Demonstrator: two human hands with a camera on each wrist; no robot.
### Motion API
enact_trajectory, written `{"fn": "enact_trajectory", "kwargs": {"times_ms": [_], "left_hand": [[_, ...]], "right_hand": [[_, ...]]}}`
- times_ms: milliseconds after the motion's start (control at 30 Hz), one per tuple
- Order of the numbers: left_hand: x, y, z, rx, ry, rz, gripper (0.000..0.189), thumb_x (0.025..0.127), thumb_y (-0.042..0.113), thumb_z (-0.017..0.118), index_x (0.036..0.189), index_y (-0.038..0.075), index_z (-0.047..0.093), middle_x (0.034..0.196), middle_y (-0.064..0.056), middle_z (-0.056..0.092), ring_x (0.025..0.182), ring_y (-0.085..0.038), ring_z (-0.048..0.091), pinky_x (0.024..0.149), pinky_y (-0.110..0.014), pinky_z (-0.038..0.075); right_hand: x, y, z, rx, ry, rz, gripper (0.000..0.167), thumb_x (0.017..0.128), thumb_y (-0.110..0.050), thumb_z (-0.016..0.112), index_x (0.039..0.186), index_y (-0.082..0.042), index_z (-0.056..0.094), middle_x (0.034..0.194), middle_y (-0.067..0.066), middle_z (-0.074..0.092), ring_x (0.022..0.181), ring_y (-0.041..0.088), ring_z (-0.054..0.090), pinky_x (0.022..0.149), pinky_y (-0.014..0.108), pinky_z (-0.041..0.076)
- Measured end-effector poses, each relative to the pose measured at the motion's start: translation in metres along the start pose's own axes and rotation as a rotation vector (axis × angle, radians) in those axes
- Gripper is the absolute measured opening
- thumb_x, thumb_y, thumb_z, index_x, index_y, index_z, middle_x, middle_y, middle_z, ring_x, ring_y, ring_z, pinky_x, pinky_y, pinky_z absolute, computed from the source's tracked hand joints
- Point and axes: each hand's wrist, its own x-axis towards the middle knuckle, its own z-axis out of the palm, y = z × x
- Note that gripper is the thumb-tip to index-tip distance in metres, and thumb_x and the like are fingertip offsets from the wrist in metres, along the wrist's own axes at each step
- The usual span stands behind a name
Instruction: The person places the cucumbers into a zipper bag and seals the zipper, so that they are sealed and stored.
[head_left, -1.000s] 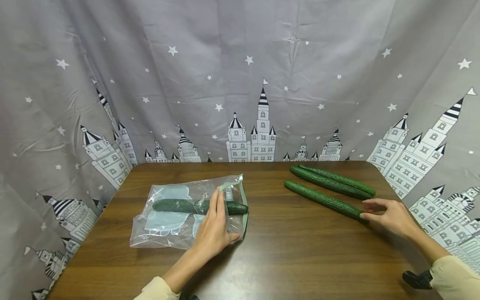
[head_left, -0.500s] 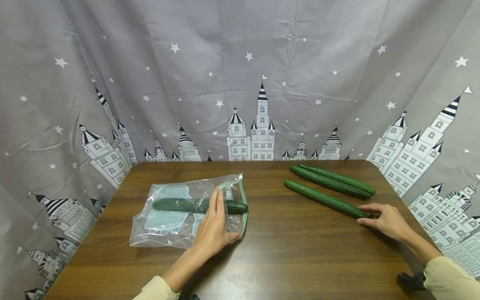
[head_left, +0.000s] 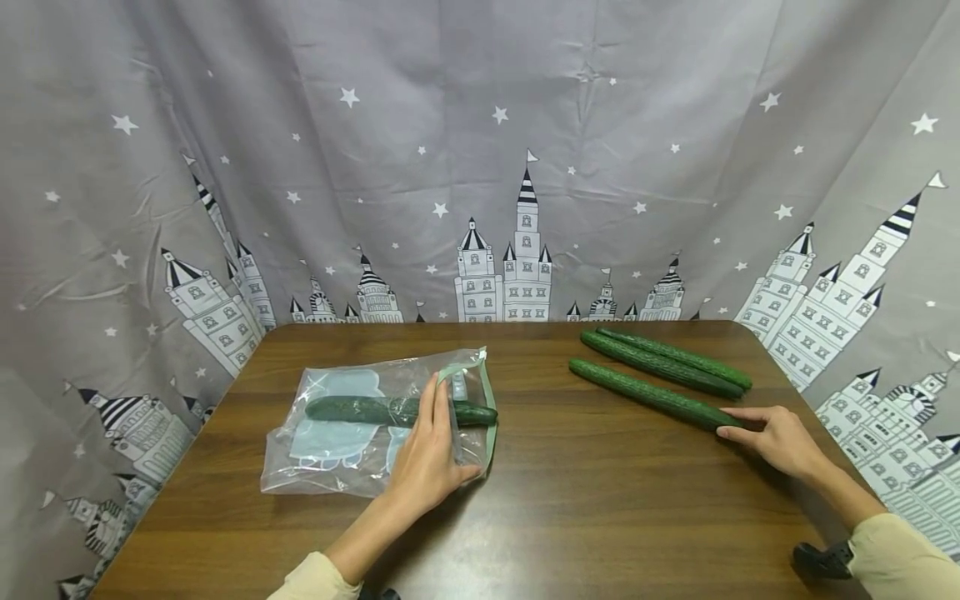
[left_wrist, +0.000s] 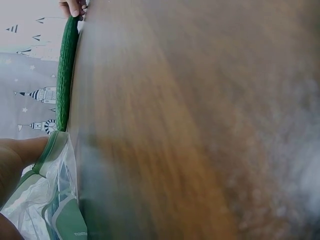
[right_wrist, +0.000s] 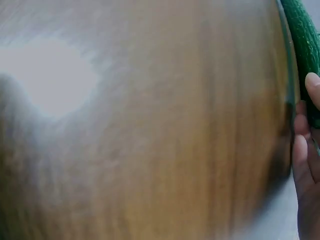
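Note:
My left hand (head_left: pixel 429 454) holds the mouth of a clear zip bag (head_left: pixel 337 467) with a green edge, lying on the left of the table. Inside the bag is a cucumber (head_left: pixel 352 410), its right end at the mouth, partly behind my fingers. Towards the right, my right hand (head_left: pixel 772 437) pinches the near end of another cucumber (head_left: pixel 645 392) between thumb and fingers. The left wrist view shows this held cucumber (left_wrist: pixel 66 70) beyond the bag's green rim (left_wrist: pixel 57 145). At the edge of the right wrist view, my right fingers (right_wrist: pixel 302 155) are against the cucumber (right_wrist: pixel 302 40).
Two more cucumbers (head_left: pixel 660 362) lie side by side just behind the held one. The brown wooden table (head_left: pixel 570 517) has rounded back corners. A grey curtain (head_left: pixel 637 125) with castles and stars hangs close behind it and along both sides.
My right hand has shifted left and taken hold of the near cucumber's end, which has risen slightly. The left hand and the bag have stayed in place.

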Motion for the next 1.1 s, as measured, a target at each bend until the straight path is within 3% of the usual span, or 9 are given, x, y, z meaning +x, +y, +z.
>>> {"fn": "enact_trajectory", "kwargs": {"times_ms": [67,133,200,300,533,667,767,1000,1100], "left_hand": [[0.000,-0.001,0.000,0.004,0.004,0.002,0.149,0.049,0.028,0.107,0.163,0.000,0.015,0.168,-0.017,0.016,0.124,-0.048,0.056,0.082,-0.055,0.060],[0.000,-0.001,0.000,0.005,0.005,0.003,0.150,0.049,0.029,0.107,0.163,0.000,0.015,0.168,-0.017,0.016,0.123,-0.048,0.056,0.081,-0.055,0.060],[0.000,-0.001,0.000,0.001,0.003,0.000,0.150,0.049,0.028,0.107,0.163,0.000,0.014,0.168,-0.017,0.015,0.123,-0.048,0.056,0.081,-0.055,0.060],[-0.001,0.000,0.000,-0.005,-0.002,-0.008,0.149,0.050,0.028,0.107,0.163,0.000,0.014,0.168,-0.016,0.015,0.123,-0.048,0.056,0.080,-0.055,0.060],[-0.001,0.000,0.000,-0.005,0.000,-0.012,0.150,0.049,0.028,0.107,0.163,0.000,0.015,0.168,-0.018,0.016,0.120,-0.047,0.058,0.080,-0.053,0.060],[-0.001,-0.001,0.000,-0.003,0.003,-0.010,0.150,0.048,0.028,0.107,0.163,0.000,0.014,0.168,-0.018,0.016,0.120,-0.047,0.058,0.079,-0.053,0.061],[-0.001,-0.001,0.000,0.000,0.003,-0.009,0.150,0.048,0.028,0.107,0.163,0.000,0.014,0.168,-0.017,0.016,0.120,-0.046,0.058,0.078,-0.052,0.061],[-0.001,0.000,-0.001,0.002,0.005,-0.013,0.150,0.049,0.028,0.107,0.163,0.000,0.014,0.168,-0.016,0.014,0.123,-0.047,0.056,0.082,-0.054,0.060],[-0.001,0.001,-0.001,-0.002,0.005,-0.010,0.150,0.050,0.028,0.107,0.163,0.000,0.013,0.169,-0.017,0.014,0.124,-0.048,0.056,0.082,-0.055,0.060]], "right_hand": [[0.001,-0.002,-0.002,0.027,-0.009,0.029,0.048,0.095,-0.032,0.077,0.129,0.001,0.071,0.112,0.031,0.069,0.048,0.010,0.026,0.051,0.028,0.038],[0.001,-0.004,-0.005,0.033,0.009,0.044,0.047,0.096,-0.032,0.077,0.129,0.001,0.072,0.119,0.032,0.067,0.058,0.016,0.049,0.057,0.025,0.042],[0.002,-0.006,-0.007,0.045,0.032,0.066,0.047,0.096,-0.033,0.076,0.129,0.000,0.072,0.121,0.033,0.066,0.082,0.029,0.061,0.064,0.022,0.043],[0.005,-0.009,-0.010,0.098,0.064,0.101,0.048,0.098,-0.034,0.074,0.131,0.001,0.070,0.129,0.034,0.062,0.120,0.042,0.056,0.072,0.015,0.044],[0.017,-0.017,-0.013,0.380,0.136,0.167,0.051,0.100,-0.030,0.072,0.135,0.006,0.064,0.100,0.010,0.078,0.087,0.007,0.072,0.072,0.017,0.056],[0.022,-0.022,-0.014,0.589,0.156,0.157,0.032,0.100,-0.020,0.072,0.130,-0.008,0.073,0.094,-0.005,0.077,0.087,0.007,0.073,0.076,0.020,0.059],[0.025,-0.028,-0.014,0.692,0.157,0.152,0.025,0.100,-0.016,0.072,0.123,-0.018,0.078,0.094,-0.009,0.077,0.087,0.006,0.073,0.076,0.018,0.058],[0.034,-0.044,-0.013,0.958,0.139,0.089,0.024,0.099,-0.003,0.069,0.117,-0.015,0.080,0.102,-0.006,0.076,0.091,0.008,0.074,0.081,0.020,0.058],[0.038,-0.053,-0.012,0.999,0.137,0.052,0.023,0.099,-0.001,0.068,0.115,-0.012,0.080,0.103,-0.005,0.076,0.090,0.010,0.073,0.081,0.021,0.059]]}}
